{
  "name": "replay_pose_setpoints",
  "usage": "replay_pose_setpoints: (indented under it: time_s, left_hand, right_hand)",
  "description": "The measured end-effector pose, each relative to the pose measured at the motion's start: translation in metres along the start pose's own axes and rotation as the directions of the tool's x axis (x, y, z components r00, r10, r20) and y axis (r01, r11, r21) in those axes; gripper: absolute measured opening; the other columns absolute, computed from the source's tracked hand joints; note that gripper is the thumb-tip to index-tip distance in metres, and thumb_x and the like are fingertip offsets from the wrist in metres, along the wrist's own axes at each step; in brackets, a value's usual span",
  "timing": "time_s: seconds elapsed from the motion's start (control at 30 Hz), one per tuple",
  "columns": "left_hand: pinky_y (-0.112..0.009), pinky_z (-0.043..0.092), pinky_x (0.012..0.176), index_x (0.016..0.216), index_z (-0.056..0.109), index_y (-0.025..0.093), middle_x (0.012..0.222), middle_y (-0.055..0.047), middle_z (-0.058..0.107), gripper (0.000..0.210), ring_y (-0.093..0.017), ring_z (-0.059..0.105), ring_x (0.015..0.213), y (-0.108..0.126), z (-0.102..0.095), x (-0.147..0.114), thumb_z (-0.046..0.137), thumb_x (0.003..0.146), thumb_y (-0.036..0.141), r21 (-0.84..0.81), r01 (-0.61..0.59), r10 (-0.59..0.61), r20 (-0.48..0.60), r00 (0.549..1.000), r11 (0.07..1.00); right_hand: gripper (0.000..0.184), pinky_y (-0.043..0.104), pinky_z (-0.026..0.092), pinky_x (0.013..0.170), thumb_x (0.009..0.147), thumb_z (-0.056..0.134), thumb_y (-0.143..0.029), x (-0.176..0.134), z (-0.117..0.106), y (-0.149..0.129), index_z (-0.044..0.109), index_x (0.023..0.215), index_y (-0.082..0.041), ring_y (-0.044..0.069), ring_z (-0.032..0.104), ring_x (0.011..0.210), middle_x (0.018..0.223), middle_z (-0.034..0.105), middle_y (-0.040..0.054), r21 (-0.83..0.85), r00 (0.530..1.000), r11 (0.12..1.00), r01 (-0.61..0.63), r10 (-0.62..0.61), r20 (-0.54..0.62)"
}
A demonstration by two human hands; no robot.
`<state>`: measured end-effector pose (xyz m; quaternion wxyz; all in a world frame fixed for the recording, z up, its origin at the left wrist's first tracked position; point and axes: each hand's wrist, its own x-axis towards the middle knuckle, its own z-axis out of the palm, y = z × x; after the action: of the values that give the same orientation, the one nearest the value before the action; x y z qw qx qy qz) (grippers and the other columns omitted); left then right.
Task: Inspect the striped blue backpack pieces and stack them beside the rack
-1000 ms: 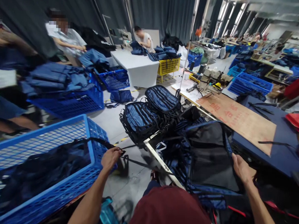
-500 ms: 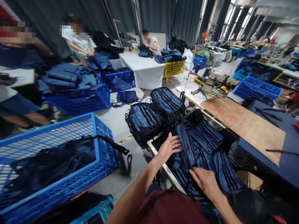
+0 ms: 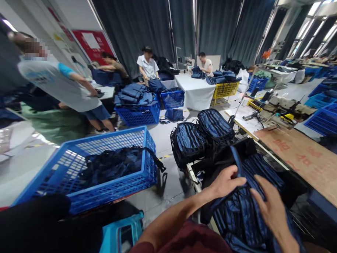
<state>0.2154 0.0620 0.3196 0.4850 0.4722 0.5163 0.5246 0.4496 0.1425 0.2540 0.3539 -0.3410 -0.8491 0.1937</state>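
Observation:
My left hand (image 3: 226, 183) is closed on the edge of a narrow dark blue fabric panel (image 3: 236, 158), which stands up from the pile. Its fingers curl behind the panel, with the thumb stretched along the near side. My right hand (image 3: 272, 204) hovers just right of it, fingers and thumb apart, over blue fabric pieces with black straps (image 3: 243, 214). Whether its fingertips touch the cloth I cannot tell. These pieces lie heaped in front of me, beside a white-edged table frame (image 3: 193, 178).
Two blue-black backpacks (image 3: 217, 124) stand beyond the heap. A blue plastic crate (image 3: 100, 192) with dark straps and fabric is on my left, near a turquoise stool (image 3: 120, 233). A brown board (image 3: 308, 151) lies right, by a sewing machine (image 3: 282, 104). Several people work behind.
The view has swung left, bringing a standing person in fully. My left hand has gone from open beside the panel to gripping it, while my right hand has come off its lower end.

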Motion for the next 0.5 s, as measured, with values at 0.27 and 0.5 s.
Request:
replay_pose_setpoints:
  time_s: [0.27, 0.5]
  left_hand:
    - [-0.027, 0.034, 0.069, 0.090, 0.063, 0.022, 0.081, 0.005, 0.055, 0.032, -0.013, 0.049, 0.075, 0.032, -0.055, -0.064, 0.082, 0.091, 0.048, 0.252, -0.185, 0.047, 0.472, 0.881, 0.950]
    - [-0.026, 0.044, 0.074, 0.089, 0.064, 0.020, 0.087, 0.000, 0.065, 0.011, -0.015, 0.059, 0.083, 0.001, -0.121, -0.095, 0.064, 0.100, 0.018, 0.688, -0.172, 0.192, 0.048, 0.980, 0.705]
  right_hand:
    - [0.050, 0.039, 0.062, 0.091, 0.107, 0.058, -0.072, 0.041, -0.064, -0.017, 0.083, 0.109, -0.029, 0.030, 0.075, 0.100, 0.106, 0.080, 0.0061, 0.137, 0.769, 0.990, -0.035, -0.061, 0.636]
    - [0.048, 0.037, 0.063, 0.092, 0.084, 0.084, -0.070, -0.006, -0.034, -0.039, 0.080, 0.101, -0.025, 0.031, 0.072, 0.103, 0.103, 0.078, 0.0062, 0.268, 0.727, 0.883, -0.384, 0.111, 0.678]
